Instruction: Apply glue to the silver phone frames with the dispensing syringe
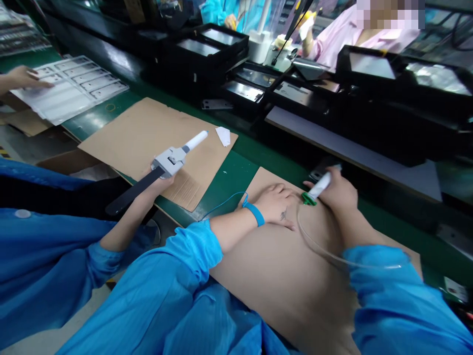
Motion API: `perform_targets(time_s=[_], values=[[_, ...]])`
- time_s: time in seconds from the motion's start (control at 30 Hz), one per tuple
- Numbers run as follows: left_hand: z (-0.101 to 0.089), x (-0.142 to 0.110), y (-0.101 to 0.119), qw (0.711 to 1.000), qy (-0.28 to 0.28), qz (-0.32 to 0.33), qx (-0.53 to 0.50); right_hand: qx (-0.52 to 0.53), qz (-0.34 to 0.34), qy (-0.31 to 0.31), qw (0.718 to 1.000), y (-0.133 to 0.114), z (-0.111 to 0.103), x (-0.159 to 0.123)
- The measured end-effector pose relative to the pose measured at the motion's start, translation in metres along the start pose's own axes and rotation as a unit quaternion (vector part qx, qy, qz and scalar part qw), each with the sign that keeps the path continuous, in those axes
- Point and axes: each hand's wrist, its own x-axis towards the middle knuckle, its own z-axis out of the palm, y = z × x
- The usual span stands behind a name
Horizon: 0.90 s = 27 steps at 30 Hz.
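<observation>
Cardboard under left hand, white tube in right hand.

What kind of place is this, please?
It looks like a factory assembly workshop, probably. People in blue work clothes sit close along a green workbench, there is a blue wrist strap, and black trays hold flat parts.
</observation>
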Motion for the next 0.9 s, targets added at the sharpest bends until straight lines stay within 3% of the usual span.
perform_targets(time_s=[0.13, 0.33, 0.5, 0.67, 0.8, 0.9], values=[[0.006, 0.002, 0.001, 1.0, 0.0, -0.005, 0.014, -0.009, 0.094, 0.039, 0.995, 0.024, -0.008, -0.02], [0.001, 0.002, 0.0, 1.0, -0.006, -0.007, 0.012, 0.076, 0.19, 0.003, 0.979, 0.043, -0.025, -0.019], [-0.004, 0.002, -0.003, 1.0, -0.017, -0.008, 0.003, 0.076, 0.207, 0.014, 0.975, 0.063, -0.036, -0.033], [-0.005, 0.003, -0.006, 1.0, -0.017, -0.01, 0.0, 0.085, 0.244, 0.008, 0.966, 0.083, -0.032, -0.042], [-0.004, 0.003, -0.007, 1.0, -0.011, -0.004, -0.019, 0.103, 0.242, 0.05, 0.963, 0.091, -0.032, -0.034], [-0.003, 0.004, -0.008, 0.998, 0.02, -0.01, -0.054, 0.143, 0.196, 0.113, 0.964, 0.096, -0.036, -0.028]])
